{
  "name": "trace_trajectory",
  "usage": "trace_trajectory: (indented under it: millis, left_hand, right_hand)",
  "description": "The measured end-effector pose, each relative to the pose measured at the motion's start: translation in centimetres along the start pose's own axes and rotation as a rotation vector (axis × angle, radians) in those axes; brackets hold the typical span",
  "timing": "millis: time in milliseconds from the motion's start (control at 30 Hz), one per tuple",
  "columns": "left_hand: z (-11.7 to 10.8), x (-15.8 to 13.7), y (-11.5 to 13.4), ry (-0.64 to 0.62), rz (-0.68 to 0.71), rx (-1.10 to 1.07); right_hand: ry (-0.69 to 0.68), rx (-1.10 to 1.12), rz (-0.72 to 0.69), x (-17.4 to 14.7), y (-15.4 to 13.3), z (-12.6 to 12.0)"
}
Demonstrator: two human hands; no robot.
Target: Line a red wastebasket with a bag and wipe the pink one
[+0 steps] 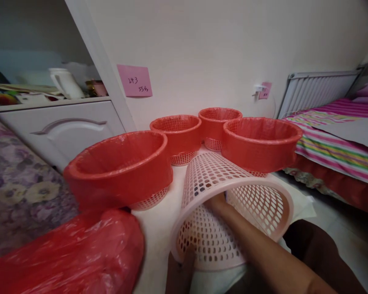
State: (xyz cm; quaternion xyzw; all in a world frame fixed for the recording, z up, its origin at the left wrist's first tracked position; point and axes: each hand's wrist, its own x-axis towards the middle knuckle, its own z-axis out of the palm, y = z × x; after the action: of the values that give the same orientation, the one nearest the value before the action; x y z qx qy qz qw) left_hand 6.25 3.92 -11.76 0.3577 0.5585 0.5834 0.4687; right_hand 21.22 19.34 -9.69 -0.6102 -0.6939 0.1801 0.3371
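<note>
A pale pink perforated wastebasket (216, 173) lies tilted on its side, its mouth facing me. Gripping the lower left of its rim is my left hand (187, 261), with the thumb inside. My right hand (215, 202) reaches through the mouth into the basket. The mesh wall hides most of its fingers, and a small dark blue patch beside it is too little to name. Beside my left hand lies a heap of red plastic bags (104, 249). Several wastebaskets lined with red bags stand behind, including a large left one (119, 175) and a right one (260, 149).
The baskets rest on a white tabletop (153, 228) against the wall. A cabinet (64, 126) with a white jug (66, 83) is at left, near a floral cloth (27, 188). On the right stands a bed with a striped cover (331, 143). Pink notes (135, 81) hang on the wall.
</note>
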Motion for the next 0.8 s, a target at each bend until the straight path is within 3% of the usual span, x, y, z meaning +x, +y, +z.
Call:
trace_trajectory:
  millis: [133,300,400,500,567,700,800]
  left_hand:
    - [0.1,-0.1,0.2,-0.019,-0.035,-0.066]
    - [0.2,0.0,0.1,0.036,0.04,-0.038]
    - [0.3,-0.4,1.0,0.011,0.025,0.0]
    - [0.2,-0.9,2.2,-0.05,0.036,0.035]
    - [0.0,-0.9,2.4,-0.077,0.063,0.068]
    - [0.3,-0.7,1.0,-0.092,0.133,0.142]
    - [1.1,-0.4,-0.5,-0.083,0.221,0.122]
  right_hand:
    - [-0.156,-0.114,-0.073,-3.8,-0.7,-1.1]
    - [-0.306,-0.113,-0.195,-12.3,-1.7,-3.6]
    - [-0.422,0.119,-0.282,-15.4,-2.1,-5.9]
    - [-0.475,0.375,-0.308,-15.0,-1.9,-7.9]
    - [-0.353,0.371,-0.297,-13.0,-1.4,-8.6]
    - [0.089,0.136,-0.154,-6.5,-0.2,-8.4]
    - [0.233,0.095,-0.042,-2.1,0.4,-7.2]
